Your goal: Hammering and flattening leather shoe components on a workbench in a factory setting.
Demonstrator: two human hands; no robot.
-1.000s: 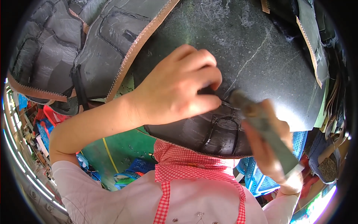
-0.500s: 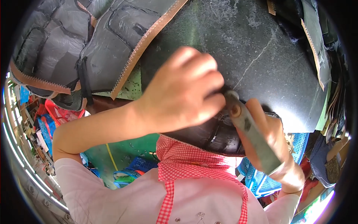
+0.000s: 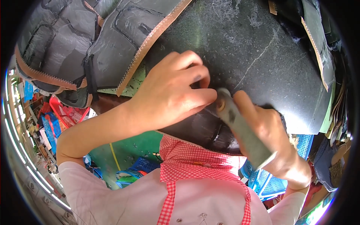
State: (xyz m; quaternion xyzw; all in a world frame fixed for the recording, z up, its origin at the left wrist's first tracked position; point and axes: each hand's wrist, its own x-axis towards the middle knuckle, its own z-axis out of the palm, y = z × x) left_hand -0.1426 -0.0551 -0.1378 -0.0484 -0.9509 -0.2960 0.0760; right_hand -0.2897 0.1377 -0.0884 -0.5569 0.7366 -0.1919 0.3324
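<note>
My right hand [image 3: 264, 127] is wrapped round what looks like a hammer [image 3: 245, 131]. Its grey metal head has a brown round spot near the blunt end and a flat, bright-edged far end; the handle is hidden by my hand. My left hand [image 3: 172, 86] is closed, its fingertips beside the blunt end, and whatever they pinch is hidden. Beneath both hands lies a dark leather piece [image 3: 204, 131] with raised panels, reaching over the near edge of a black work surface [image 3: 258, 71].
Dark leather panels with brown zigzag-stitched edging [image 3: 112, 52] lie at the left, and a similar strip [image 3: 318, 52] at the right. Below are a red basket [image 3: 69, 110], blue baskets [image 3: 268, 182] and a green floor [image 3: 131, 146]. Part of another person [image 3: 339, 150] shows at right.
My left hand has shifted slightly left and its fingers show more clearly. The hammer and my right hand have moved a little left, with the index finger higher.
</note>
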